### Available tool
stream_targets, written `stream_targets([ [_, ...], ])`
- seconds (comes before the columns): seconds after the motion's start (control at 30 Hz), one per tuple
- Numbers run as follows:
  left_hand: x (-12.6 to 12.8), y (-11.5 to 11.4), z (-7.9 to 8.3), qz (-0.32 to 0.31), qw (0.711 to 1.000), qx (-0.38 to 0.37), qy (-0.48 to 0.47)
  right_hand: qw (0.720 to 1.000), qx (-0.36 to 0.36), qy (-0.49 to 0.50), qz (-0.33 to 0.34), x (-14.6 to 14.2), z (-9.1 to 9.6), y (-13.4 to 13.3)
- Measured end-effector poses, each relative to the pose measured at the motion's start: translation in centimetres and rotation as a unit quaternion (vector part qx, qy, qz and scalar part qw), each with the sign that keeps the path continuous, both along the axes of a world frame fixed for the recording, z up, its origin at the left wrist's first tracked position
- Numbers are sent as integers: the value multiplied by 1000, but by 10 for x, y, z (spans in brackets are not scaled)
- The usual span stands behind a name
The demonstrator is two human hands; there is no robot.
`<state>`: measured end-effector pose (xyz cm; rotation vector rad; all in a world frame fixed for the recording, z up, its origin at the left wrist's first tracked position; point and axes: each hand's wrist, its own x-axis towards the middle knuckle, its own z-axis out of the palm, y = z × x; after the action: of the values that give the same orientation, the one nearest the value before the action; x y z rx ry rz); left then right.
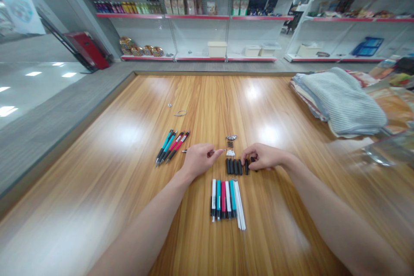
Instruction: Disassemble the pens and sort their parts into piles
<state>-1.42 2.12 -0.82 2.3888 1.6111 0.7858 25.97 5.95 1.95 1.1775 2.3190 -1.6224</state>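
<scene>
My left hand is closed around a partly assembled pen. Its back end sticks out on the left, and a thin tip points right past my thumb. My right hand pinches a black rubber pen grip at the right end of a row of black grips. Above that row lie small white parts, dark springs and a fan of silver pen tips. Below are white, blue and red pen barrels beside white refills.
Several whole pens lie left of my left hand. Farther off are a wire loop and a small metal piece. Folded cloths and a clear container occupy the right side. Stocked shelves stand behind the table.
</scene>
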Motion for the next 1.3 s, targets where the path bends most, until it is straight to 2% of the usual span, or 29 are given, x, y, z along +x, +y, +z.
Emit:
stream_targets([
  [0.23, 0, 0, -1, 2, 1000, -3, -5, 1000, -4, -12, -17, 2, 4, 1],
  [0.47, -1, 1, -2, -3, 1000, -6, -5, 994, 62, -77, -42, 8, 9, 1],
  [0.53, -1, 1, -2, -2, 1000, -5, -4, 989, 95, -105, -37, 7, 11, 0],
  [0.67, -1, 1, -1, -4, 1000, -7, -3, 969, 215, -119, 12, 3, 15, -1],
  [0.73, -1, 0, -1, -4, 1000, -9, -3, 962, 243, -124, 30, 2, 16, -2],
  [1.07, -1, 0, 1, -6, 1000, -4, 5, 945, 291, -141, 50, -8, 9, -7],
  [1.3, 0, 0, 2, -3, 1000, -2, 4, 938, 309, -154, 32, -11, 5, -8],
])
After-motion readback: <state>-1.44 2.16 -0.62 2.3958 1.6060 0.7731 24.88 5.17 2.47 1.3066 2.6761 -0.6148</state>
